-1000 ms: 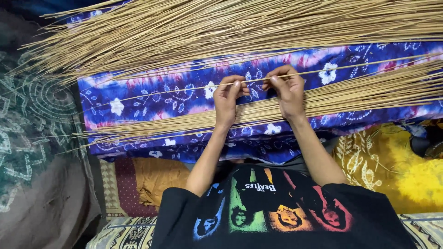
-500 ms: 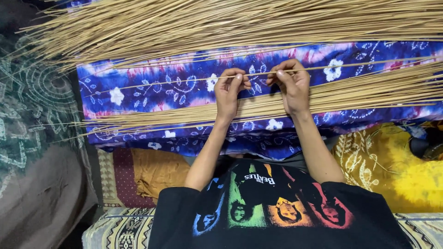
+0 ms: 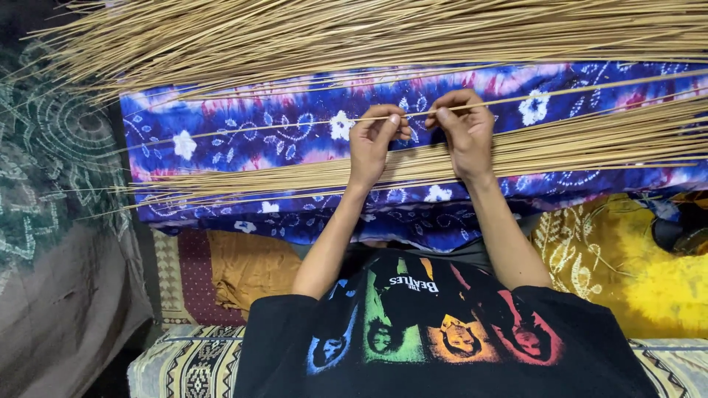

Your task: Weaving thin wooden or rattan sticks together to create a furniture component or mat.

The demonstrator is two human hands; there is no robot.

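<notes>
I am pinching one thin stick (image 3: pixel 295 126) with the fingers (image 3: pixel 393 120) of my left hand (image 3: pixel 374 144) and right hand (image 3: pixel 464 133), both closed tight. It has risen a bit above the blue flowered cloth (image 3: pixel 243 140). It is coming free of the near stick pile (image 3: pixel 575 144).

The sticks (image 3: pixel 413 33) are thin, dry plant stems, pale tan and matt, and the single stick (image 3: pixel 295 127) pinched between the left hand (image 3: pixel 376 144) and the right hand (image 3: pixel 464 133) looks smooth and stiff. Under the sticks lies a soft, matt cotton cloth (image 3: pixel 251 140), blue and purple with white flowers. Below the cloth, a yellow fabric (image 3: pixel 627 265) looks faintly shiny.
</notes>
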